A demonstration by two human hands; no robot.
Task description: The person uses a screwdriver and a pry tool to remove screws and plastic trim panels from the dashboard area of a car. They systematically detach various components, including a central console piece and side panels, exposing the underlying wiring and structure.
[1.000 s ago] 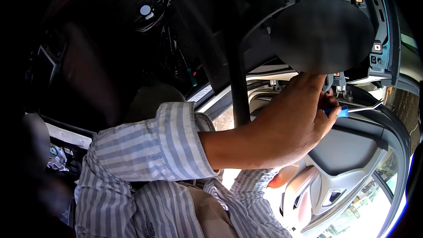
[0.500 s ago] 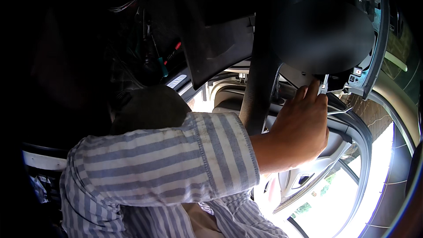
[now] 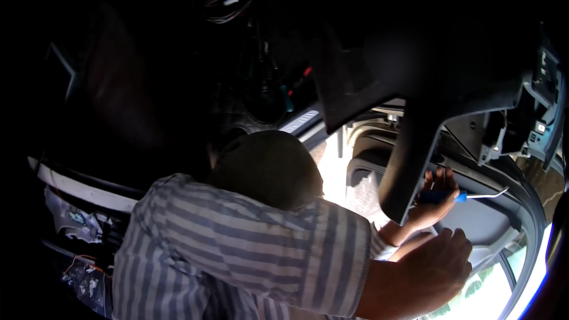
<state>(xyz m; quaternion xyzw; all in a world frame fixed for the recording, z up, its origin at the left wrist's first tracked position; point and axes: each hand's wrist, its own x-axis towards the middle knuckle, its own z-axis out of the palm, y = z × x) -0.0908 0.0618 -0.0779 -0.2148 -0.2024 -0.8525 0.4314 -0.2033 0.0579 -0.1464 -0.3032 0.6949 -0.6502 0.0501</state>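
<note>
While earlier hidden, other hand (image 3: 434, 204) apparently grips blue-handled tool (image 3: 459, 197), head lowered.

You are wearing a grey-and-white striped sleeve (image 3: 249, 243). You are holding a tool (image 3: 459, 197) with a blue handle and white shaft. The trim panel (image 3: 409, 166) is showing dark grey.

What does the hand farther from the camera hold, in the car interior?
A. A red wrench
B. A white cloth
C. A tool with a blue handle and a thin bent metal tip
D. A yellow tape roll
C: the farther hand has its fingers wrapped round a blue-handled tool, whose thin pale shaft ends in a small hook at the right.
</note>
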